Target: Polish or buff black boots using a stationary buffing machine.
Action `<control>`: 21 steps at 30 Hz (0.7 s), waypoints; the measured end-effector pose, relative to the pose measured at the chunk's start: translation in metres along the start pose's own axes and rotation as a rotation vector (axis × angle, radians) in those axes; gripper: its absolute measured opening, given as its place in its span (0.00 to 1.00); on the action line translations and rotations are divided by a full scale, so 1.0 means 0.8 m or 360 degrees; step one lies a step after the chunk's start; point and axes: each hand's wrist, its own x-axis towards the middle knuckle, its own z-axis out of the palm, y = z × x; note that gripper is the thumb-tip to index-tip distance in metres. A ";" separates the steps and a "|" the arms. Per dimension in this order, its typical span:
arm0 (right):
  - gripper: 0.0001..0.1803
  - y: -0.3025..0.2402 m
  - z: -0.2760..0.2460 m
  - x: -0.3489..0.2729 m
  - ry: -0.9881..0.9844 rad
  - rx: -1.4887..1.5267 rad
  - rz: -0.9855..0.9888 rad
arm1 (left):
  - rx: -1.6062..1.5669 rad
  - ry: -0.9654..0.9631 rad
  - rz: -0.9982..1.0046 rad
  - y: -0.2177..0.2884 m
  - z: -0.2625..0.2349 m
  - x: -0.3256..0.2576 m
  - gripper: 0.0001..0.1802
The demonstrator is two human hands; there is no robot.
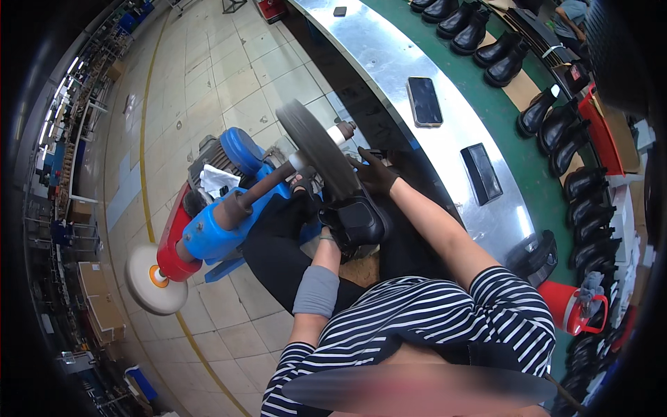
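I have a glossy black leather boot (356, 221) held up against the dark spinning buffing disc (318, 149) of a blue and red polishing machine (208, 229) that stands on the tiled floor in front of me. My left hand (325, 221), in a dark glove, has its fingers clenched around the near end of the boot, just under the disc. My right hand (374, 174), also gloved, grips the far side of the boot, its fingers closed over the upper right beside the disc's edge. The boot sits above my lap, touching or almost touching the disc; I cannot tell which from this angle.

As for progress, I judge the buffing of this boot to be under way, not finished: it is at the wheel and both hands are committed to it. How much of its surface has been worked I cannot tell. The pale round cloth wheel (154, 278) at the machine's other end stands free, with nothing against it.

To my right, the curved bench of bare metal (389, 62) carries a dark phone (424, 101) and a flat black case (481, 173). Beyond it a row of black boots (479, 31) runs along the green belt (517, 121). Whether those are polished or waiting, the view does not show.
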 end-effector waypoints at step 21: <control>0.46 -0.004 0.034 -0.001 -0.0091 -0.0055 0.0026 | 0.0087 -0.0117 0.0405 0.042 -0.061 0.082 0.27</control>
